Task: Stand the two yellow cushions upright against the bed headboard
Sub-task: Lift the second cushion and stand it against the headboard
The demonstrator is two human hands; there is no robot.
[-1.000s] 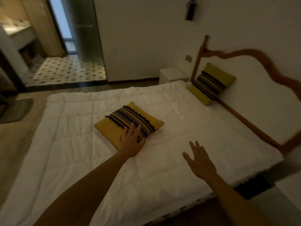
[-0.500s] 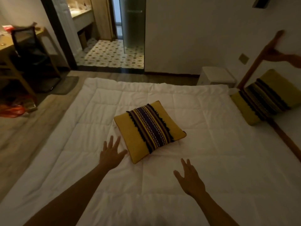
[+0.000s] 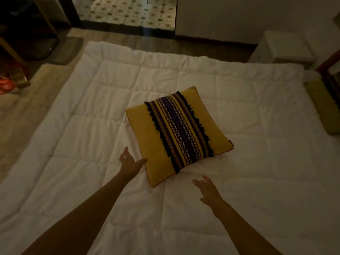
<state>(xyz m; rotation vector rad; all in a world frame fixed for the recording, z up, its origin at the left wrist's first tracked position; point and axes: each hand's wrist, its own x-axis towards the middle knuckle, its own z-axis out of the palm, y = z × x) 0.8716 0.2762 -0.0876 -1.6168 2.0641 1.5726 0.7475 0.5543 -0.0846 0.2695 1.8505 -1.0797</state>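
Note:
A yellow cushion with a dark striped woven band lies flat in the middle of the white quilt. My left hand is open at the cushion's near left edge, fingertips touching it. My right hand hovers open over the quilt, just short of the cushion's near corner, not touching it. The second yellow cushion leans at the far right edge of the view, mostly cut off. Only a sliver of the wooden headboard post shows above it.
A white bedside table stands beyond the bed's far right corner. Wooden floor runs along the left, with a dark mat and an orange bag. A tiled bathroom floor lies past the doorway.
The view has swung left and down, so the headboard and second cushion have slid almost out of view. My left hand has reached the cushion's near left edge; my right hand has come closer.

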